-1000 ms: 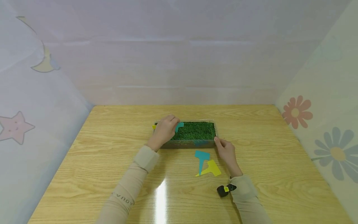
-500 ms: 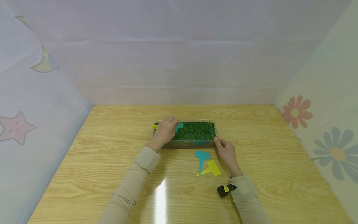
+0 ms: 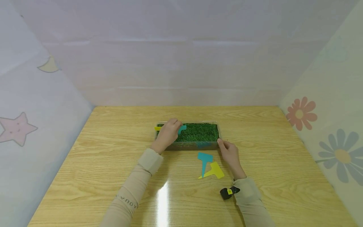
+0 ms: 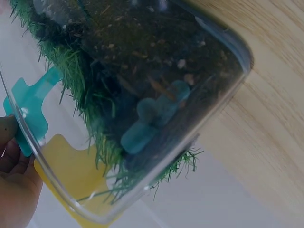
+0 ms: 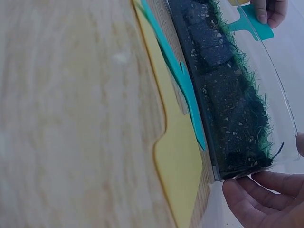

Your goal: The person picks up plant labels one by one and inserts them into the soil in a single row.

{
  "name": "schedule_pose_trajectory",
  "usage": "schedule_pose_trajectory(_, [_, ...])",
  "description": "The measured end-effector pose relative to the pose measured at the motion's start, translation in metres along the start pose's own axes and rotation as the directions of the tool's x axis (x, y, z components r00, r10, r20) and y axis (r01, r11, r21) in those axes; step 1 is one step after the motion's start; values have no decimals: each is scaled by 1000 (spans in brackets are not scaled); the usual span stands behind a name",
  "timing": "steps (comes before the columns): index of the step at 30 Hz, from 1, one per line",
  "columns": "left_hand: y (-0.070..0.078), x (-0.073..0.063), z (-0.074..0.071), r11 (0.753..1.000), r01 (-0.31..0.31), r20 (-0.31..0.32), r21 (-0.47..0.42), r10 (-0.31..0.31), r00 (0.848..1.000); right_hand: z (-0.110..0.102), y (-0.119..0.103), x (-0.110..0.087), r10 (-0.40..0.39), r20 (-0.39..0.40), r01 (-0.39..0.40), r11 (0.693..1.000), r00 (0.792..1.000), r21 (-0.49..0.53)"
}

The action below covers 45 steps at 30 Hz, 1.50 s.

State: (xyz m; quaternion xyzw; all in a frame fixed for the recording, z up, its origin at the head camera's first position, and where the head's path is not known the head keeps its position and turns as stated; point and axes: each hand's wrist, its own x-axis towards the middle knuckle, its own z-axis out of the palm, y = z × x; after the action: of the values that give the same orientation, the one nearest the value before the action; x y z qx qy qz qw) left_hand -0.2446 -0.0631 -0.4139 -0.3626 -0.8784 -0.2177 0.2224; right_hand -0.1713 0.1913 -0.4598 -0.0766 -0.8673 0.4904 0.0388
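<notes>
My left hand [image 3: 169,134] pinches the head of a teal T-shaped plant label [image 5: 244,23], whose stem reaches into the grass [image 3: 201,131]. That grass grows on dark soil in a long clear plastic box [image 3: 193,146]. At the box's left end stands a yellow plant label [image 4: 71,166], partly covered by my left hand in the head view. My right hand [image 3: 229,154] grips the box's front right corner, thumb near the rim and fingers at the lower edge.
In front of the box, a second teal label [image 3: 205,157] and a second yellow label [image 3: 216,170] lie crossed on the wooden table [image 3: 99,164]. A black device [image 3: 226,193] is strapped at my right wrist. Printed cloth walls [image 3: 181,72] enclose the table's back and sides.
My left hand and the teal label it pinches have shifted down very slightly. The right hand, the box and the loose labels stay where they were.
</notes>
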Motion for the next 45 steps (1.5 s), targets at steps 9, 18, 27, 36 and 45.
schedule_pose_trajectory(9, [3, -1, 0, 999, 27, 41, 21, -28, 999, 1, 1, -1, -13, 0, 13, 1000, 1000, 0])
schedule_pose_trajectory(18, [0, -1, 4, 999, 35, 28, 18, -36, 999, 1, 0, -1, -14, -1, 14, 1000, 1000, 9])
schedule_pose_trajectory(27, [2, 1, 6, 999, 32, 34, 45, -33, 999, 1, -1, -2, -7, -5, 7, 1000, 1000, 11])
schedule_pose_trajectory(36, [1, 0, 5, 998, 43, 62, 34, -45, 997, 0, -1, -1, -2, -4, 2, 1000, 1000, -7])
schedule_pose_trajectory(45, [0, 1, 1, 998, 30, 67, 57, -34, 997, -1, -1, -1, -63, -23, 63, 998, 998, 12])
